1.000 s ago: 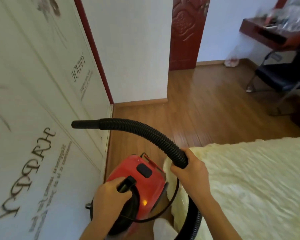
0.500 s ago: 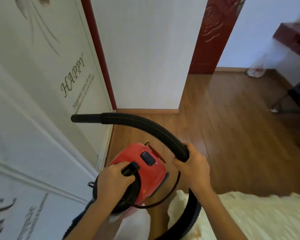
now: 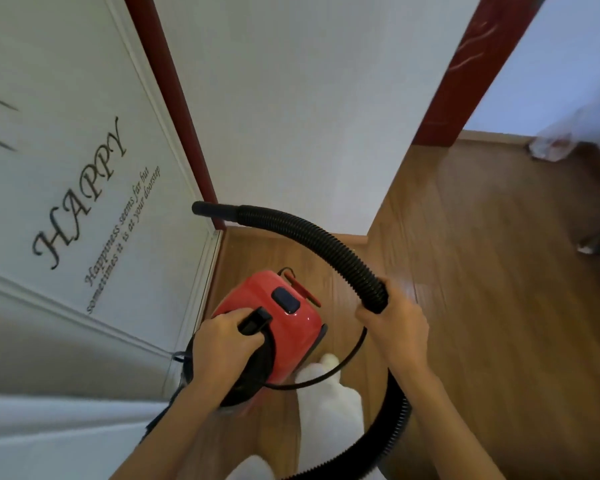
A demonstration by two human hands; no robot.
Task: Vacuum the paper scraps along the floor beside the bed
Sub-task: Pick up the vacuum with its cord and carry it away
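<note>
I carry one red vacuum (image 3: pixel 274 317) at the frame's middle.
My left hand (image 3: pixel 222 344) grips its handle; my right hand (image 3: pixel 394 325) grips one black hose (image 3: pixel 312 237). One wall (image 3: pixel 66 202) stands close left; paper scraps unseen.

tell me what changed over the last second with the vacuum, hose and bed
The cream-covered bed has dropped out of view as the camera tilted down and the person moved on. The left hand still grips the red vacuum by its handle, the right hand still holds the black hose, its nozzle off the floor.
</note>
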